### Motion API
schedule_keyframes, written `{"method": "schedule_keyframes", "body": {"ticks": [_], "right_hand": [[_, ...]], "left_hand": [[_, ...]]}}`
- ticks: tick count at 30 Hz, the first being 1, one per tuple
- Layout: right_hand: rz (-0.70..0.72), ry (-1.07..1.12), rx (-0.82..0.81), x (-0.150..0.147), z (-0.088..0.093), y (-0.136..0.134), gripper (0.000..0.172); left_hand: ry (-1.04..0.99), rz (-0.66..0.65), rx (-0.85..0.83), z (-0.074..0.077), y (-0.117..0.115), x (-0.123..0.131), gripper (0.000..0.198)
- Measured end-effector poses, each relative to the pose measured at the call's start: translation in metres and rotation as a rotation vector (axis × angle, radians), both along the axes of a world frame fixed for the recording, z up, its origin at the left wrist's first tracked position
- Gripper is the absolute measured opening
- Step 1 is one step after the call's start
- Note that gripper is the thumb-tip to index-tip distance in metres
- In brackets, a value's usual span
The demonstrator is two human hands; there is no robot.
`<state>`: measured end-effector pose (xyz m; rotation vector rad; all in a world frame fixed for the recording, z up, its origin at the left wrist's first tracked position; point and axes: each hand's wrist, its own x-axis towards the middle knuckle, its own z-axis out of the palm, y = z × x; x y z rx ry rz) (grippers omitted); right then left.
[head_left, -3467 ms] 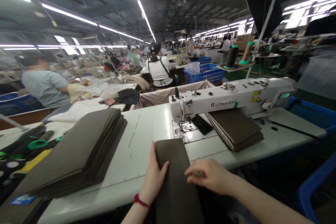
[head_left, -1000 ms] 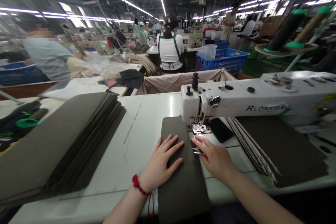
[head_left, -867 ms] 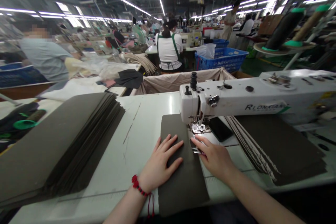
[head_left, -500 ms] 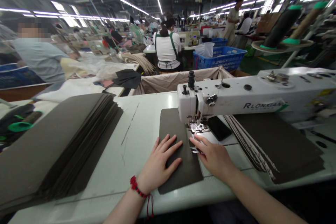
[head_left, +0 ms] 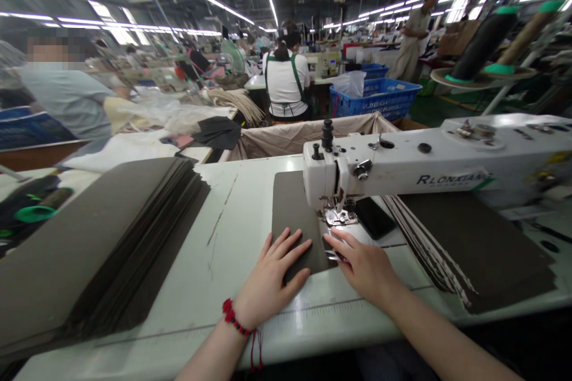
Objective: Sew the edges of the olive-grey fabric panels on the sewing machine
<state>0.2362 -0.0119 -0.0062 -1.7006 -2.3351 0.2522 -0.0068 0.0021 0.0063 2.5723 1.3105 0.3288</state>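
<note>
A dark olive fabric panel [head_left: 292, 208] lies on the white sewing table [head_left: 241, 232], its right edge under the presser foot [head_left: 338, 217] of the white sewing machine [head_left: 429, 169]. My left hand [head_left: 271, 277] lies flat on the panel's near end, fingers spread. My right hand [head_left: 364, 268] rests at the panel's right edge just before the presser foot; small metal snips [head_left: 331, 256] show under its fingers.
A tall pile of dark panels [head_left: 102, 244] lies at the left, a second pile [head_left: 469, 244] under the machine arm at the right. A black phone [head_left: 374, 218] lies by the needle plate. Thread cones [head_left: 480, 41] stand at the right. Other people work at tables behind.
The panel has fed away from me under the presser foot; its near end, which hung over the table's front edge, now lies under my left palm. Both hands keep their places.
</note>
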Motion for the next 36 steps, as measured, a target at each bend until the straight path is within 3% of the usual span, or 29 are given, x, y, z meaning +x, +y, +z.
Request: {"method": "schedule_keyframes", "body": {"ticks": [36], "right_hand": [[0.023,-0.029,0.031,0.0001,-0.0058,0.0009,0.060]], "left_hand": [[0.010,0.053,0.051,-0.0040,0.0013,0.0011,0.064]]}}
